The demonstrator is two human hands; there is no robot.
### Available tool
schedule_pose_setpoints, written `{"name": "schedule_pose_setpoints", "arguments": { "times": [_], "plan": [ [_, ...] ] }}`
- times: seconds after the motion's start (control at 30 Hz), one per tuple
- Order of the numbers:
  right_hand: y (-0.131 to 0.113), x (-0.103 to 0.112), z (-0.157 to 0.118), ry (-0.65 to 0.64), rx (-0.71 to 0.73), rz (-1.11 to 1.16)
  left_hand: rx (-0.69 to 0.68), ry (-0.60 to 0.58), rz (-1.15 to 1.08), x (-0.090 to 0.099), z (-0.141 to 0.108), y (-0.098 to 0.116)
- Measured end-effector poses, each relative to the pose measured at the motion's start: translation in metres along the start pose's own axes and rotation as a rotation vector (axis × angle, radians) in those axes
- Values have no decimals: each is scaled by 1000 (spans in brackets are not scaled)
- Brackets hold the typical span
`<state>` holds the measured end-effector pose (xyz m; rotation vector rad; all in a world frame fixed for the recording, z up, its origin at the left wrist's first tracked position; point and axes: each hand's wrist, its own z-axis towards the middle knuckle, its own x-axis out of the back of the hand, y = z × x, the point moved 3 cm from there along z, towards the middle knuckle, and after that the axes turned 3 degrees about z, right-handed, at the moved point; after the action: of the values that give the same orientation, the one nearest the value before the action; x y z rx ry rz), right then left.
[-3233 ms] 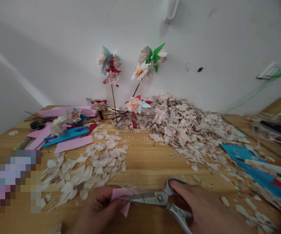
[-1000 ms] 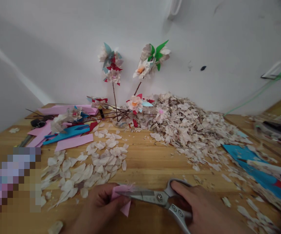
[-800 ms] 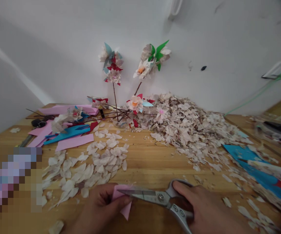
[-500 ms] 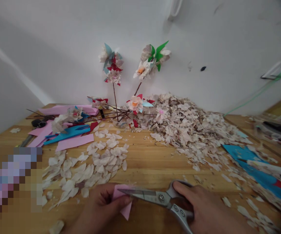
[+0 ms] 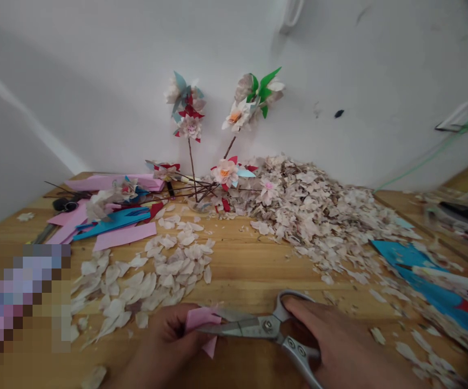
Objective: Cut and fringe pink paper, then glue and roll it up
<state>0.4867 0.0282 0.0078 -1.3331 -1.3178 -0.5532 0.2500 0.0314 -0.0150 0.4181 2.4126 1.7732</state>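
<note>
A small folded piece of pink paper (image 5: 202, 317) is pinched in my left hand (image 5: 173, 340) at the bottom centre. My right hand (image 5: 331, 337) holds silver scissors (image 5: 267, 327) by the handles, with fingers through the loops. The blades are parted and point left. One blade crosses the front of the pink paper near my left thumb, and the other, blurred, is behind its upper edge.
Loose pale petals (image 5: 177, 265) lie beyond my left hand, with a big petal heap (image 5: 307, 200) at the back right. Flowers on twigs (image 5: 226, 172) lean by the wall. Pink strips (image 5: 126, 236) are left; blue paper (image 5: 412, 259) and a white pen (image 5: 453, 278) are right.
The scissor blades have opened wider, and the lower blade has dropped lower across the pink paper. The upper handle loop has risen with my right hand. The paper has tilted slightly.
</note>
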Motion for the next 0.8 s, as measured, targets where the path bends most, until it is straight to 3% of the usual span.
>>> {"name": "schedule_pose_setpoints", "arguments": {
  "times": [0.4, 0.8],
  "plan": [
    [-19, 9, 2, -43, -17, 3, -65, -31, 31, 1, 0, -4],
    [-13, 4, 0, -53, -85, 17, -45, -34, 8, -1, -1, -1]
  ]
}}
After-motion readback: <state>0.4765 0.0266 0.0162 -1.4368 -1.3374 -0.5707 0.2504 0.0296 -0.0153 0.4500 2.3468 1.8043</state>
